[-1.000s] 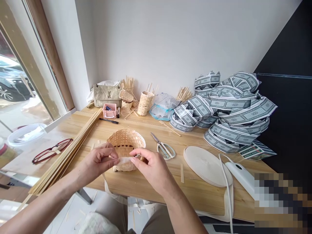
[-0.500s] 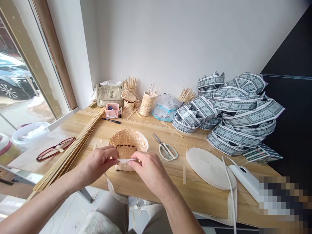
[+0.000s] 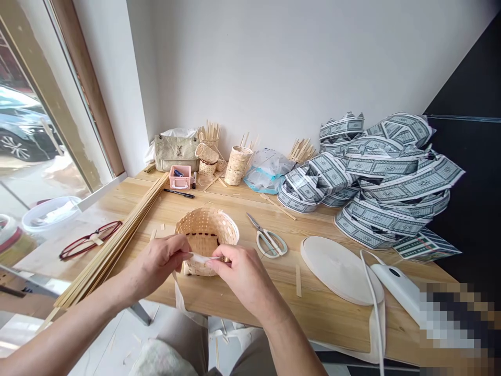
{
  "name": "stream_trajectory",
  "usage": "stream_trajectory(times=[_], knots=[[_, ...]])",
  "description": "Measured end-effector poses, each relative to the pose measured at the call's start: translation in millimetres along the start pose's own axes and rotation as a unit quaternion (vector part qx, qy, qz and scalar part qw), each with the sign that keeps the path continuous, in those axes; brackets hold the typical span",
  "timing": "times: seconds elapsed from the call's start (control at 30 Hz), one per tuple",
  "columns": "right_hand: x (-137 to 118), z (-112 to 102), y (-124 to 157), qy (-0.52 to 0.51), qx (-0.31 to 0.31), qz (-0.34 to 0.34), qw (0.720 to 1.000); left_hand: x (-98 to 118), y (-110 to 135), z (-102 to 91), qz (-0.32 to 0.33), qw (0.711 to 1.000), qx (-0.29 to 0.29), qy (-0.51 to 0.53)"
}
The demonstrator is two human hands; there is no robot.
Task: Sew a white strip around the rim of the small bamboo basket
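Observation:
A white ribbon (image 3: pixel 200 258) is stretched level in front of a woven basket (image 3: pixel 213 223), which stands on the wooden table. My left hand (image 3: pixel 166 261) pinches one part of it; from there a loose tail hangs past the table edge toward my lap. At the other end my right hand (image 3: pixel 237 266) grips the ribbon between thumb and fingers, with a small brass-coloured ring showing at the index finger. Dark stitches run along the inside of the basket. Both hands cover part of its near rim. To the right lie scissors (image 3: pixel 270 241) with pale handles.
Flat wooden strips (image 3: pixel 113 245) form a long bundle on the left, beside red glasses (image 3: pixel 91 240). A roll of white tape (image 3: pixel 340 269) and a white corded device (image 3: pixel 395 287) lie right. Patterned bands (image 3: pixel 391 177) are heaped behind. Small baskets (image 3: pixel 237 166) stand near the wall.
My hands stay almost in place, still holding the ribbon taut. Its hanging tail has swung slightly right. The view has shifted a little.

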State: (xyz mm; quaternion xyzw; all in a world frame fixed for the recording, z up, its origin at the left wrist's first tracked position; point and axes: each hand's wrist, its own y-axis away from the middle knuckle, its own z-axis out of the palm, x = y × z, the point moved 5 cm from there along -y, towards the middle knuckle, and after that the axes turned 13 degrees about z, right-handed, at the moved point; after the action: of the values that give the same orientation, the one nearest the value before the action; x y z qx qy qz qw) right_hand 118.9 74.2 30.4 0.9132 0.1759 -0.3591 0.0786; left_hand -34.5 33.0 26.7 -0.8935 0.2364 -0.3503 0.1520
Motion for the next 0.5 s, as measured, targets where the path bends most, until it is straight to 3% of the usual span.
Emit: stream_trajectory(times=[0.27,0.5], knots=[[-0.5,0.7,2.4,-0.008,0.017,0.001,1.0,-3.7,4.2,1.9,-0.011,0.999,0.046,0.024],[0.9,4.4,3.3,0.009,0.036,-0.005,0.999,5.1,4.0,4.3,0.071,0.994,0.078,0.036]])
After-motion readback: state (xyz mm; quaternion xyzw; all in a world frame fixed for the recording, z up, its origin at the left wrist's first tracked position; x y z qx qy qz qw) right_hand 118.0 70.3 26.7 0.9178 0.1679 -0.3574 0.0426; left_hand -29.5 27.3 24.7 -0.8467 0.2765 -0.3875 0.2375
